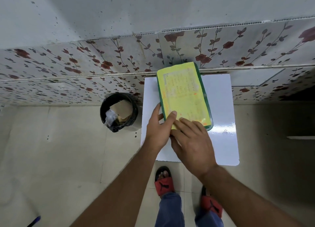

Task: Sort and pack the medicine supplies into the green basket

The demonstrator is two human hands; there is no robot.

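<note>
The green basket (206, 97) stands on a white table (219, 107), close to the tiled wall. A large yellow printed packet (184, 93) lies flat across its top and hides whatever is inside. My left hand (159, 129) grips the basket's near left edge, thumb pressing on the packet's corner. My right hand (192, 141) lies flat over the packet's near end, fingers spread and pressing down. Only the basket's green rim shows around the packet.
A black bin (119, 112) with cardboard and crumpled plastic stands on the floor left of the table. A floral tiled wall (85, 70) runs behind. My feet in red sandals (164, 182) stand at the table's front edge.
</note>
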